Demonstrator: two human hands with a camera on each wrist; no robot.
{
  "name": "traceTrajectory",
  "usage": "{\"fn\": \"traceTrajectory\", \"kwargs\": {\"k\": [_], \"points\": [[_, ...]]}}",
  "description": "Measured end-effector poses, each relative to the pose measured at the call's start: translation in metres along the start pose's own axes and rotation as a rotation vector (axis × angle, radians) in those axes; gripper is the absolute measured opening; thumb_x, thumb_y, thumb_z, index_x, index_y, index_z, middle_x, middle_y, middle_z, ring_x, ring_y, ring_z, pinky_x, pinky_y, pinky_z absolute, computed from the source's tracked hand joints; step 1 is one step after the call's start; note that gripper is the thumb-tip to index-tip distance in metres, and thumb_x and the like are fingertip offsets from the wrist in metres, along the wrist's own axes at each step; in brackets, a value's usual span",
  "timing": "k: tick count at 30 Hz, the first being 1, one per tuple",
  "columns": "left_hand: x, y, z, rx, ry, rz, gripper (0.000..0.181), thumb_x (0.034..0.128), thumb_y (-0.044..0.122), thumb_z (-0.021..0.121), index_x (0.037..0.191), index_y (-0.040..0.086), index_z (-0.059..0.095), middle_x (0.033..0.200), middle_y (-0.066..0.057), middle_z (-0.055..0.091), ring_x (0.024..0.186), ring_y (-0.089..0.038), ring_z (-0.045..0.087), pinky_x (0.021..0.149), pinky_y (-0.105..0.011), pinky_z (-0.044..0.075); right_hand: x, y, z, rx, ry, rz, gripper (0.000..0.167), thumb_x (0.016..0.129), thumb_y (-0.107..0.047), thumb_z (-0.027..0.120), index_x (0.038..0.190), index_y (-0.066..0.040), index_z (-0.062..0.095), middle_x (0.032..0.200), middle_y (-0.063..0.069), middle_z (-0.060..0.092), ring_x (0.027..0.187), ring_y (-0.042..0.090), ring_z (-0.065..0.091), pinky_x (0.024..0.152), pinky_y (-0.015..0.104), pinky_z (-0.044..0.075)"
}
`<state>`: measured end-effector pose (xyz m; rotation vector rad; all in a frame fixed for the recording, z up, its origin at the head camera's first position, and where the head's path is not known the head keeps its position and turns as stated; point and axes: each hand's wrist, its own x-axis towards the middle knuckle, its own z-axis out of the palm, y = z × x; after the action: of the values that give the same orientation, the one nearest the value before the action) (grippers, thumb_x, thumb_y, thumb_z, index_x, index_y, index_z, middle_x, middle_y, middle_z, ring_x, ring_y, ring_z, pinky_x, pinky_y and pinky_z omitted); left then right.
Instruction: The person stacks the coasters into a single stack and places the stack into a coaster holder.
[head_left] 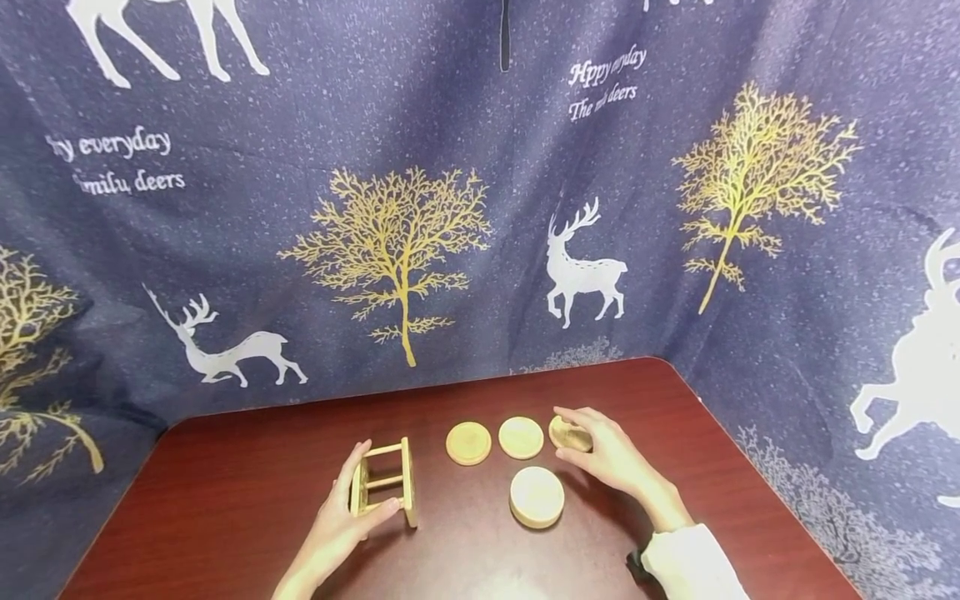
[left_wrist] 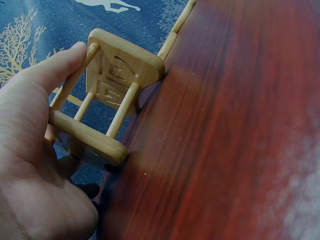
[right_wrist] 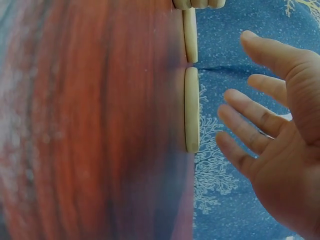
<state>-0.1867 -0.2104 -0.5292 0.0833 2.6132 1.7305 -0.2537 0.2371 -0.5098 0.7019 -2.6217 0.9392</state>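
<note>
My left hand (head_left: 330,521) grips a small wooden coaster holder (head_left: 408,483) on the left half of the table, thumb on one side and fingers on the other. In the left wrist view the holder (left_wrist: 112,70) shows two end panels joined by round rods, with cut-out slots in the far panel. Above the rightmost round wooden coaster (head_left: 567,435) hovers my right hand (head_left: 611,454), partly covering it. The right wrist view shows that hand (right_wrist: 285,135) with extended, spread fingers, apart from the nearest coaster (right_wrist: 192,110).
Two more round coasters, one on the left (head_left: 468,443) and a paler one (head_left: 521,437), lie in a row with the rightmost. A thicker round piece, perhaps stacked coasters (head_left: 537,497), sits in front. Patterned blue cloth (head_left: 480,333) hangs behind the reddish table (head_left: 247,475).
</note>
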Motion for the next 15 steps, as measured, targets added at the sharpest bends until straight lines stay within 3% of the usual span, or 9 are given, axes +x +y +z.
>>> {"fn": "traceTrajectory", "kwargs": {"k": [5,12,15], "points": [[-0.0002,-0.0006,0.0013,-0.036,-0.005,-0.007,0.107,0.0918,0.026,0.092,0.176,0.026,0.027,0.183,-0.014,0.023,0.131,-0.040,0.064,0.079,-0.036,0.060,-0.0021,0.0019,-0.0005,-0.023,0.016,0.035,0.065,0.092,-0.018,0.092,0.151,-0.004,0.068,0.126,0.013,0.075,0.115,0.034,0.069,0.099,0.056,0.056],[0.0001,-0.0010,0.0007,-0.003,-0.003,0.012,0.106,0.0928,0.026,0.092,0.176,0.023,0.027,0.185,-0.012,0.020,0.144,-0.045,0.055,0.095,-0.044,0.057,0.0009,0.0030,-0.0037,-0.041,0.003,0.050,0.066,0.091,-0.018,0.093,0.151,-0.005,0.068,0.127,0.014,0.074,0.117,0.035,0.069,0.099,0.057,0.056],[-0.0002,-0.0008,0.0011,-0.039,-0.006,-0.010,0.106,0.0922,0.027,0.092,0.176,0.027,0.027,0.185,-0.010,0.019,0.134,-0.041,0.064,0.084,-0.036,0.059,0.0012,0.0040,-0.0038,-0.041,0.000,0.045,0.067,0.091,-0.018,0.093,0.151,-0.004,0.067,0.128,0.015,0.074,0.116,0.036,0.068,0.098,0.058,0.056]]}}
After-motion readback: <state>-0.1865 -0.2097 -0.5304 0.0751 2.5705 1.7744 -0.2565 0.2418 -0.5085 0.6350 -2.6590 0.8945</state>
